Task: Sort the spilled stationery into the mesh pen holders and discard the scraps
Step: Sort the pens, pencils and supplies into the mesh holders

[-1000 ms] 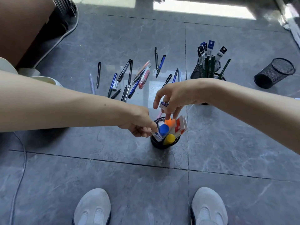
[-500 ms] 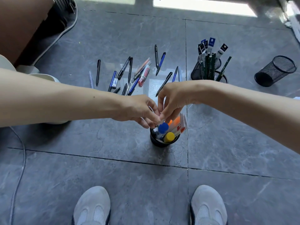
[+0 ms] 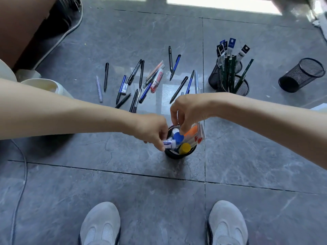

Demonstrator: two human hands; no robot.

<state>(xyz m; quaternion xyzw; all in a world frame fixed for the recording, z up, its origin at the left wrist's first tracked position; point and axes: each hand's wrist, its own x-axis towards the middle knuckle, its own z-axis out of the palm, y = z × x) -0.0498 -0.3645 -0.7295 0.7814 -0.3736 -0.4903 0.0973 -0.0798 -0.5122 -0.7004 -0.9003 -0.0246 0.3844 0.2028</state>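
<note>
A black mesh pen holder (image 3: 177,155) stands on the grey tiled floor in front of me. It is packed with a blue-capped stick (image 3: 178,137), a yellow-capped one (image 3: 185,147), an orange one (image 3: 192,131) and a red and white pack (image 3: 200,137). At the holder's left rim my left hand (image 3: 152,131) pinches a small white eraser (image 3: 169,144) with a blue label. From above, my right hand (image 3: 189,110) curls its fingers down into the holder; what the fingertips hold is hidden. Several pens (image 3: 141,80) lie scattered on the floor beyond.
Two mesh holders (image 3: 215,75) with green pencils and refill packs stand at the back right. A further mesh holder (image 3: 300,75) sits tilted at far right. A white bin (image 3: 44,85) and a cable (image 3: 19,191) are on the left. My shoes (image 3: 100,225) are at the bottom.
My right hand held a small eraser above the holder, met my left hand, and now reaches its fingers into the holder. My left hand stays at the rim with its eraser.
</note>
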